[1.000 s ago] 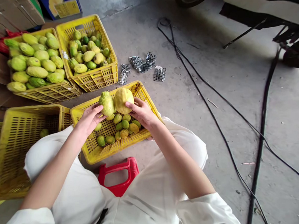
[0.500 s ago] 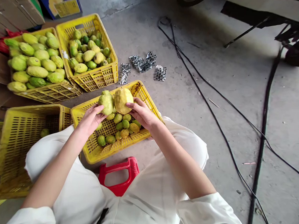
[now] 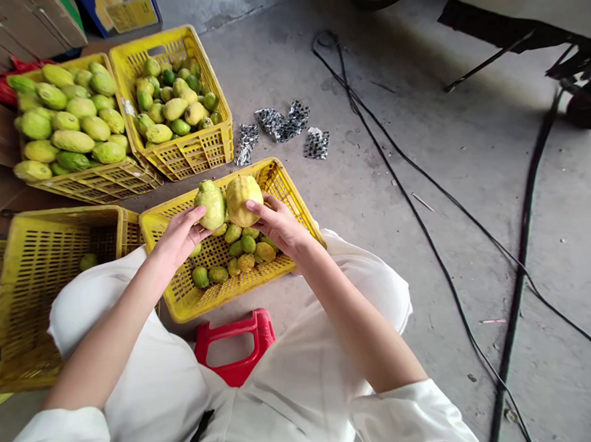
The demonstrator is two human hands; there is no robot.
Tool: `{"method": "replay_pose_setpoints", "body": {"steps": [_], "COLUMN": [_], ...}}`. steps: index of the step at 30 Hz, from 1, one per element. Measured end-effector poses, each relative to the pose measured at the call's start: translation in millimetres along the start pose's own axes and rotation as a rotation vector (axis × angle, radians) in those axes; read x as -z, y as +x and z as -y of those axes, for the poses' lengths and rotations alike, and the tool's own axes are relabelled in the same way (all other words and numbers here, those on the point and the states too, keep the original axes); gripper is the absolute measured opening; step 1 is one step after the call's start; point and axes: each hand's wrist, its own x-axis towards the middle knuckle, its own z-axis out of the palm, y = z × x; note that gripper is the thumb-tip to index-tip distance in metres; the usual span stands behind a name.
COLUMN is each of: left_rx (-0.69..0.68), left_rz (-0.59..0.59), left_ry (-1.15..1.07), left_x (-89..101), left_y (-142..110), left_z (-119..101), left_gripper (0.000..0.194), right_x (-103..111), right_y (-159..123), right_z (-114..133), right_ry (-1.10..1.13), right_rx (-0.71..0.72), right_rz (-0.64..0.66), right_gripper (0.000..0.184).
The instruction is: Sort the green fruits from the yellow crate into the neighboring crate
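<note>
My left hand is closed round a knobbly green fruit, its thumb on the near side. Beside it my right hand grips a larger yellow fruit with the thumb across its right side. The two fruits are held up side by side, nearly touching, above a yellow plastic crate between my knees. Several smaller green and yellow fruits lie loose on the crate's floor. Part of that crate's contents is hidden behind my hands and the held fruits.
Two yellow crates of fruit, one at the far left and one beside it, stand beyond. Nearer left is a tilted crate with one fruit. A red stool sits between my legs. Silver wrappers and black cables lie on the floor.
Both fruits have been turned slightly in my fingers, so somewhat different faces show. The green one sits a touch lower. The crates and floor items look the same.
</note>
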Motion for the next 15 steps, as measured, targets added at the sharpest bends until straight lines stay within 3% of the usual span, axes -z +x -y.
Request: {"method": "replay_pose_setpoints", "body": {"steps": [6,10,15], "left_rx": [-0.008,0.049,0.131], "left_rz": [-0.029,-0.001,-0.03], "left_ry": [-0.064,-0.045,-0.051], "left_x": [0.6,1.3,-0.2], "left_y": [2,1,0], "left_z": [-2,-7,-10], "left_gripper": [0.027,0.034,0.041], "right_x": [-1,-5,-7], "right_y": [-3,-6,-4], "right_z": [1,3,3], "right_ry": [0.014,0.06,0.081], "right_rx": [0.0,-0.089,-0.106], "right_rz": [0.058,0.115,0.079], "right_gripper": [0.06,0.059,0.059]}}
